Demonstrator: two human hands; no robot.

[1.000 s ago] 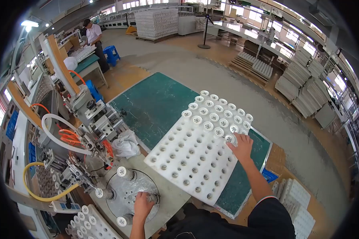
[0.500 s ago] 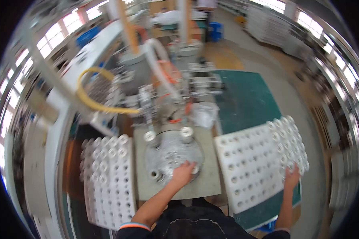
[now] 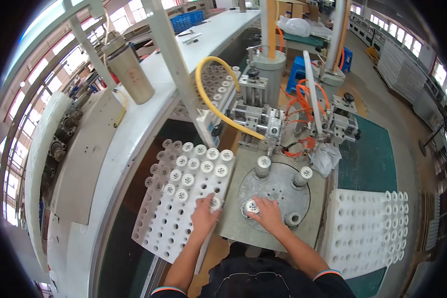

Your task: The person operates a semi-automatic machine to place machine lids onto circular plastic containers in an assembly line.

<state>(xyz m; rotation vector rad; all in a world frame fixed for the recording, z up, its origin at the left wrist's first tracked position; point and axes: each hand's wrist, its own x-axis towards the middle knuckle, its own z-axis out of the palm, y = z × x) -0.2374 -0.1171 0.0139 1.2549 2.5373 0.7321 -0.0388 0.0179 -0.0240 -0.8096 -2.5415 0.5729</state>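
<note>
My left hand (image 3: 203, 217) is at the right edge of a white holed tray (image 3: 172, 255), its fingers closed round a white round part (image 3: 215, 203) over the holes. Rows of similar parts stand in the tray's far half. On the grey round turntable (image 3: 271, 185), my right hand (image 3: 268, 215) has thumb and fingers round another white round part (image 3: 252, 205) at the near left holder. Two more holders carry white-topped parts (image 3: 263, 162) at the back. The near right holder (image 3: 293, 218) shows an open top with no white cap.
A second white tray (image 3: 352, 233) lies on the green table (image 3: 365, 149) to the right, with parts along its far right side. Behind the turntable stand metal clamps (image 3: 256, 116), a yellow hose (image 3: 199, 82) and orange tubes. A plastic bag (image 3: 325, 159) hangs near the clamps.
The view has turned left. My left hand has gone from the turntable to the left tray. My right hand has left the right tray and is now at a part on the turntable.
</note>
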